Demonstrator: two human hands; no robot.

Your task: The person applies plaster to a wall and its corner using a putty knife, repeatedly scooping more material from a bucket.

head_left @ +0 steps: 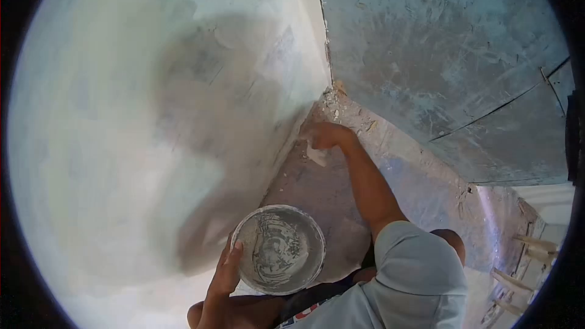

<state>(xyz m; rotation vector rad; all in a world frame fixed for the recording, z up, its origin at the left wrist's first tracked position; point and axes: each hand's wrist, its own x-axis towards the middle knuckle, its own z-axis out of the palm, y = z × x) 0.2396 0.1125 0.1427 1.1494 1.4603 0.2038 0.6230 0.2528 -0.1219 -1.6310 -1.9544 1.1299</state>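
Two bare hands share the work in the head view, and from where I stand each has its own job. The left hand (226,273) is clamped on the side of a round bowl (312,263), thumb over the rim, holding it above the lap near the pale wall (91,176). Grey-white paste (279,254) is smeared across the inside; I'd say the bowl is best kept level and close, so that the reach stays short and nothing slops out.

The right hand (327,136) is stretched out low, fingers curled, beside the seam where that wall meets the floor (314,198). A pale piece (315,155) shows just under it, but I cannot tell whether this grip is closed on it or simply next to it. To do this stretch well, in my judgement, the wrist should stay low and the hand follow the seam with light, even pressure. Loose crumbs (334,108) lie in the corner just beyond the hand, and they could easily get into the paste. A broad shadow (213,85) darkens the wall, too; leaning aside might let more light onto the seam.
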